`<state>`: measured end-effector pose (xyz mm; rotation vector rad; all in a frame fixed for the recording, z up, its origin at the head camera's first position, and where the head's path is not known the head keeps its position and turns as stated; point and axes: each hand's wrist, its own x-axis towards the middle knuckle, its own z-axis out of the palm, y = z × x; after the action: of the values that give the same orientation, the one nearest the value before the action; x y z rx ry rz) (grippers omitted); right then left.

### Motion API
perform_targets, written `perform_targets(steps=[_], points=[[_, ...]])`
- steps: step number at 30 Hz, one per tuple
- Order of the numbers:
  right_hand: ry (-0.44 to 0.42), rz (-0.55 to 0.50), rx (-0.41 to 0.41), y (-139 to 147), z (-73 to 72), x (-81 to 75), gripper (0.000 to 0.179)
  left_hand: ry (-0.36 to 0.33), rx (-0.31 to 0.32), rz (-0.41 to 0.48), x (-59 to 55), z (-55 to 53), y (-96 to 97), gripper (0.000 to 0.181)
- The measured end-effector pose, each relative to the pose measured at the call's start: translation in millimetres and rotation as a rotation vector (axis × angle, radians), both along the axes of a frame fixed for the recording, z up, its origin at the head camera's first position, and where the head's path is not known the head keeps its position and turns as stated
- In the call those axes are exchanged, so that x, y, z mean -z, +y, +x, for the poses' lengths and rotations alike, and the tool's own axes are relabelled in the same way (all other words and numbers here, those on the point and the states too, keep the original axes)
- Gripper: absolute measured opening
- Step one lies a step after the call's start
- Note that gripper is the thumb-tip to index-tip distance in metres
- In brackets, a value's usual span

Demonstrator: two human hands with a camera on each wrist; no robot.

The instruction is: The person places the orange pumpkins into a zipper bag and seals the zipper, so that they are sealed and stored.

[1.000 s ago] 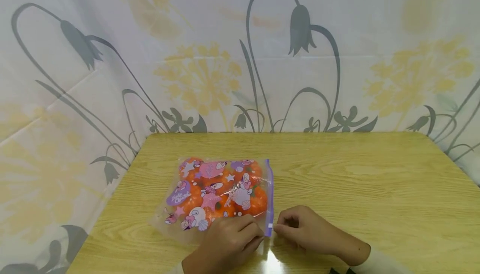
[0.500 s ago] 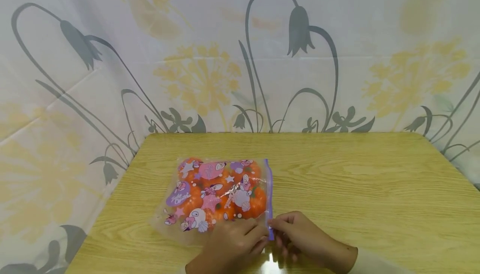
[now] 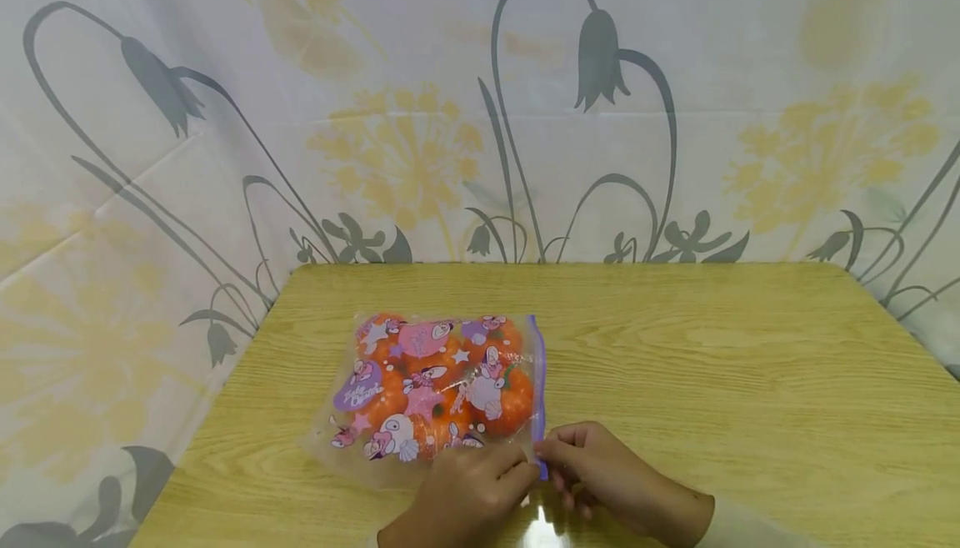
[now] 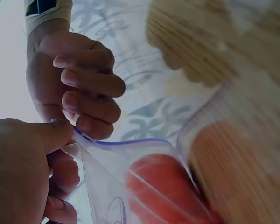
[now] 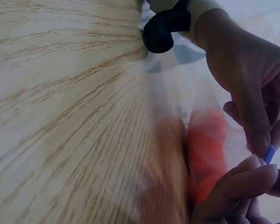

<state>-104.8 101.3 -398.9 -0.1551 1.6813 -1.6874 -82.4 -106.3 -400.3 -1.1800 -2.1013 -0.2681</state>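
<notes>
A clear zip bag (image 3: 420,402) printed with pink and purple cartoon figures lies on the wooden table. Through its film show several round orange things (image 3: 517,402), some with green stems. A purple zip strip (image 3: 538,381) runs along its right edge. My left hand (image 3: 468,490) pinches the near corner of the bag, thumb on the strip's end in the left wrist view. Right beside it, my right hand (image 3: 618,477) pinches the strip between thumb and forefinger, its other fingers curled below. A small white slider (image 4: 87,137) sits on the strip at the right fingertips.
The wood-grain table (image 3: 720,381) extends to the right of the bag and behind it. A flower-printed cloth (image 3: 420,114) hangs along the back and the left side. Dark bands (image 5: 158,35) are worn on the wrists over pale sleeves.
My right hand has come left from beside the bag and now pinches the zip strip near its end. My left hand has shifted slightly right along the near corner. The bag lies nearly as before.
</notes>
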Motion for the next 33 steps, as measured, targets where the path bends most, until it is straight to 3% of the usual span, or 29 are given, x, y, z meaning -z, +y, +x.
perform_targets(steps=[14,33], points=[[0.085,0.027,0.07,-5.2,-0.5,-2.1,0.042,0.067,0.027,-0.001,-2.4,-2.0,0.2,0.036],[0.108,0.033,0.12,-8.6,-7.6,-3.3,0.025,0.073,0.101,0.001,-5.7,-2.6,-1.3,0.043]])
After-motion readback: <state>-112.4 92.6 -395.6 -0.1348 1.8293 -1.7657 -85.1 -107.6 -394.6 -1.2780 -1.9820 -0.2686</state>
